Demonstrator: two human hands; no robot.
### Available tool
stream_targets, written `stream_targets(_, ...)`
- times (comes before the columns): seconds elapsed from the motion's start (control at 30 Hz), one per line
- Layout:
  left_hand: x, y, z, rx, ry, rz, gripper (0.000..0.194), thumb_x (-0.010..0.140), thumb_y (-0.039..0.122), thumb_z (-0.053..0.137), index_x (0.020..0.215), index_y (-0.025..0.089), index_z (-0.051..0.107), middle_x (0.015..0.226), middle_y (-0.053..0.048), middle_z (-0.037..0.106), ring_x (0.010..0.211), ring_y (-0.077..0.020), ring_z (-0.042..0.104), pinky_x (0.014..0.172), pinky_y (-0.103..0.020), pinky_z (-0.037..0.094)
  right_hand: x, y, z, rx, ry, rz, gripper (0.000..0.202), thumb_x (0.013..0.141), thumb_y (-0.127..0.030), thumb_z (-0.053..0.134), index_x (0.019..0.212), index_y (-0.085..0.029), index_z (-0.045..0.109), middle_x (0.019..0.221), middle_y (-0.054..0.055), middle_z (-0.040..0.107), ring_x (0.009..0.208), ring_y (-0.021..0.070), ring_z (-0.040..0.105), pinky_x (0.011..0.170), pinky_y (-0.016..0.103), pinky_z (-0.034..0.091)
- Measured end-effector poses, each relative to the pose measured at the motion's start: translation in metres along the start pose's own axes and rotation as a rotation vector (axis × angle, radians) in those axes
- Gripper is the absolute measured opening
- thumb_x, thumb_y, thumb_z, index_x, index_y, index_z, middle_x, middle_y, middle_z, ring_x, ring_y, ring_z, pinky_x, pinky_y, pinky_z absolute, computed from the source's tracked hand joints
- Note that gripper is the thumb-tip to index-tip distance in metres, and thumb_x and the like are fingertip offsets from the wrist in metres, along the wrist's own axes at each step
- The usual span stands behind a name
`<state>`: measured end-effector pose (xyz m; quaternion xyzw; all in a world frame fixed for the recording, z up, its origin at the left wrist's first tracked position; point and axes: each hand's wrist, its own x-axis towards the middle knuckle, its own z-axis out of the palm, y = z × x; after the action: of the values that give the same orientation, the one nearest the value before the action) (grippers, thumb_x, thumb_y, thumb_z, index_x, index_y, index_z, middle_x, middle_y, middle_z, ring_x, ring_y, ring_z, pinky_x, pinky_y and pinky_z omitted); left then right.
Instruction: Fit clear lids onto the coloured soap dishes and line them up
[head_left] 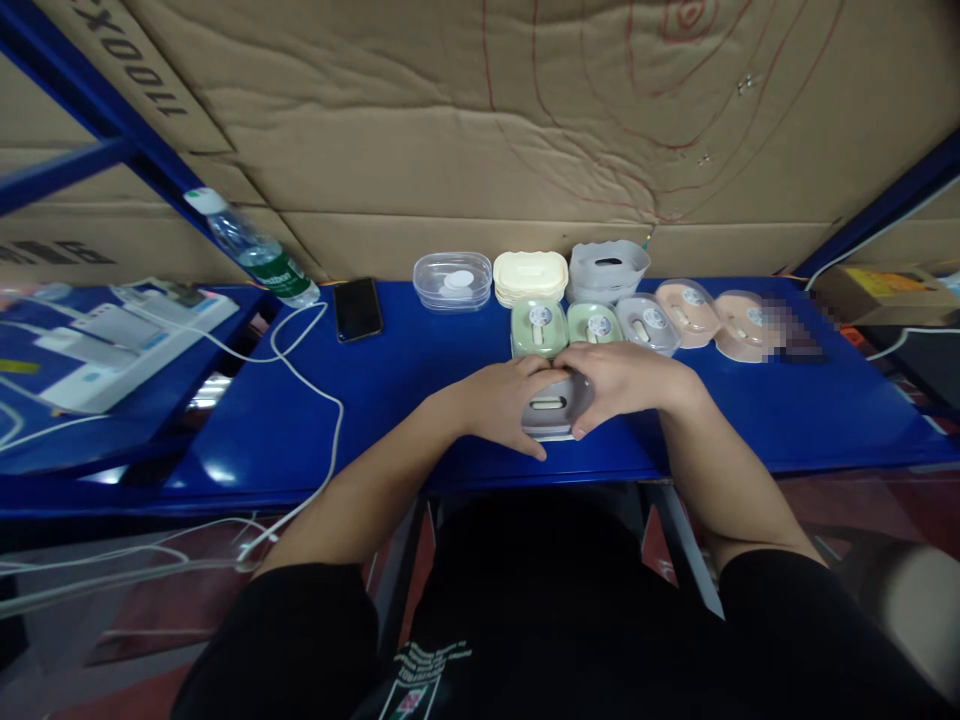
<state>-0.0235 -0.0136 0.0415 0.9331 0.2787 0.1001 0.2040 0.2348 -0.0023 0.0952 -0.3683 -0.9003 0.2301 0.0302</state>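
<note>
Near the front edge of the blue table, a grey oval box (556, 406) sits between my two hands. My left hand (504, 402) is wrapped round its left side, and my right hand (619, 380) grips its right side, with the fingers of both meeting over its back edge. Just behind are green boxes (540, 326) with round stickers, a grey stickered box (649, 325) and pink ones (686, 310). Farther back stand clear lids (452, 280), a stack of cream trays (530, 277) and a stack of grey shells (607, 270).
A phone (358, 309) lies on the table's left part, beside a water bottle (259, 250) and a white cable (339, 420). A power strip (142, 350) is at far left. Cardboard (420, 120) stands behind the table; a small carton (892, 295) is at right.
</note>
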Motion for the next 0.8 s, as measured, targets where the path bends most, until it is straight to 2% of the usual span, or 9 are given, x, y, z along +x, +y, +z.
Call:
stream_targets(0.1,0.0,-0.001,0.004,0.019,0.006,-0.003,0.107,0.073,0.056,0.093,0.168,0.029,0.052,0.157,-0.018,0.064,0.137,-0.045,0.069,0.113,-0.062,0.06,0.002,0.001,0.003,-0.085,-0.047,0.041,0.075,0.057,-0.062,0.105,0.118,-0.028,0.078,0.113,0.008,0.079,0.092,0.0342,0.074,0.071,0.043,0.052)
stream_targets(0.2,0.0,-0.002,0.007,0.026,0.033,-0.011,0.1,0.072,0.049,0.091,0.164,0.029,0.057,0.151,-0.018,0.068,0.133,-0.0464,0.07,0.108,-0.064,0.061,0.005,-0.001,0.006,-0.107,-0.04,0.05,0.078,0.057,-0.061,0.105,0.121,-0.028,0.077,0.114,0.008,0.079,0.093,0.0341,0.075,0.072,0.043,0.052)
stream_targets(0.27,0.001,-0.004,0.007,0.035,0.028,-0.01,0.102,0.072,0.051,0.092,0.164,0.028,0.056,0.15,-0.018,0.068,0.134,-0.0463,0.069,0.108,-0.063,0.06,0.006,-0.004,0.007,-0.101,-0.046,0.068,0.079,0.056,-0.06,0.105,0.122,-0.027,0.077,0.116,0.009,0.079,0.096,0.0363,0.075,0.074,0.044,0.052)
stream_targets(0.37,0.001,-0.006,0.007,0.062,-0.011,-0.009,0.109,0.073,0.062,0.096,0.167,0.028,0.054,0.155,-0.018,0.065,0.139,-0.0453,0.066,0.115,-0.062,0.056,0.007,-0.008,0.006,-0.105,-0.075,0.109,0.078,0.057,-0.059,0.104,0.121,-0.026,0.077,0.119,0.011,0.078,0.102,0.0394,0.075,0.077,0.046,0.053)
stream_targets(0.5,0.001,-0.008,0.01,0.058,-0.042,-0.038,0.118,0.068,0.077,0.098,0.168,0.029,0.055,0.162,-0.019,0.061,0.146,-0.0476,0.061,0.121,-0.064,0.051,0.009,-0.009,0.007,-0.119,-0.089,0.116,0.076,0.057,-0.059,0.105,0.119,-0.025,0.076,0.117,0.011,0.078,0.102,0.039,0.075,0.077,0.045,0.053)
stream_targets(0.67,0.0,-0.01,0.009,0.048,-0.045,-0.055,0.118,0.064,0.078,0.101,0.165,0.034,0.06,0.161,-0.018,0.063,0.146,-0.048,0.061,0.121,-0.066,0.051,0.01,-0.008,0.008,-0.118,-0.083,0.095,0.076,0.059,-0.06,0.103,0.121,-0.025,0.076,0.118,0.011,0.078,0.102,0.038,0.076,0.076,0.045,0.055)
stream_targets(0.8,-0.002,-0.015,-0.003,0.009,-0.022,-0.014,0.105,0.064,0.077,0.101,0.157,0.041,0.068,0.159,-0.011,0.069,0.143,-0.043,0.066,0.12,-0.064,0.054,0.011,-0.009,0.009,-0.126,-0.093,0.081,0.079,0.066,-0.064,0.099,0.128,-0.024,0.074,0.123,0.012,0.078,0.108,0.0397,0.076,0.081,0.049,0.057)
